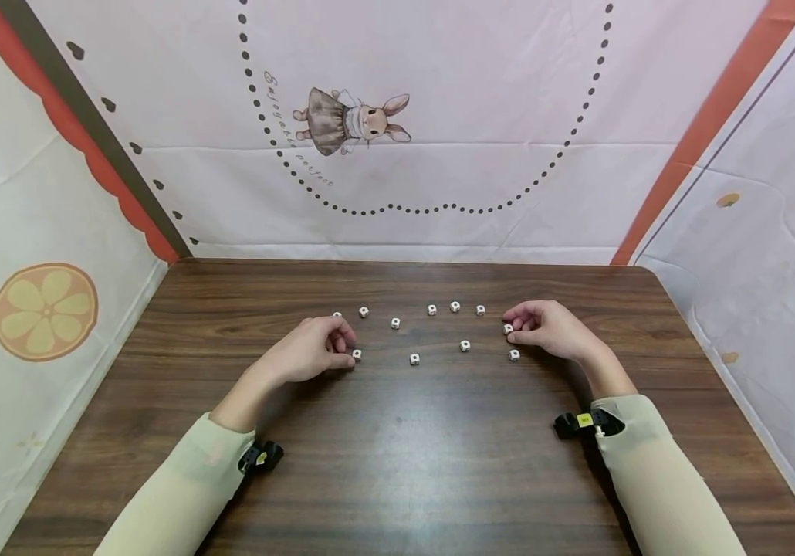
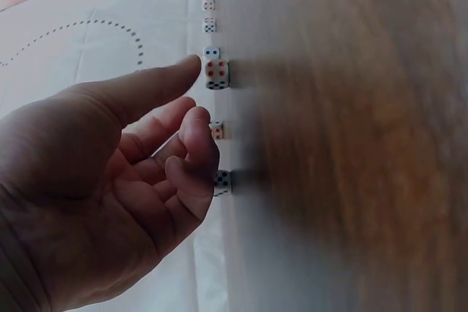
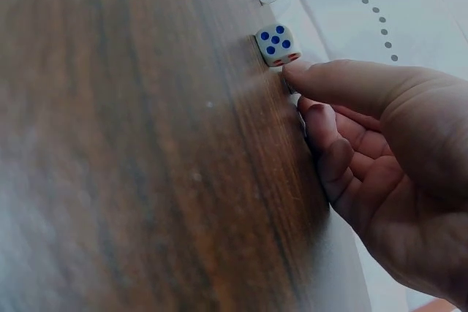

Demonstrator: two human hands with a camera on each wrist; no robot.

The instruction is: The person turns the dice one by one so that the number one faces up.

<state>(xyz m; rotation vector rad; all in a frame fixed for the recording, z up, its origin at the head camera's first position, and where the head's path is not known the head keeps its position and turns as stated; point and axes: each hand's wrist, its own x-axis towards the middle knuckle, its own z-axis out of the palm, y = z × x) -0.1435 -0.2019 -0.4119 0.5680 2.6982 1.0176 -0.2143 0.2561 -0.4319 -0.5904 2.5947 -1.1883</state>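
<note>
My left hand [image 1: 310, 347] has its thumb stretched out and its other fingers loosely curled. The thumb tip is right beside a white die [image 1: 357, 355]; the left wrist view shows red and black pips on this die [image 2: 217, 74]. At the right, my right hand [image 1: 553, 328] pinches another white die [image 1: 508, 329] between thumb and index finger. In the right wrist view the thumb mostly hides that die. A second die [image 1: 514, 355] lies just nearer to me than the right thumb, its blue five [image 3: 276, 40] showing in the right wrist view.
Several more dice are scattered on the brown wooden table [image 1: 404, 463], among them a die [image 1: 414, 359] and a die [image 1: 465, 346] between my hands. A row of dice, including one die [image 1: 431, 310], lies farther back. Patterned white cloth [image 1: 474, 177] hangs around the table.
</note>
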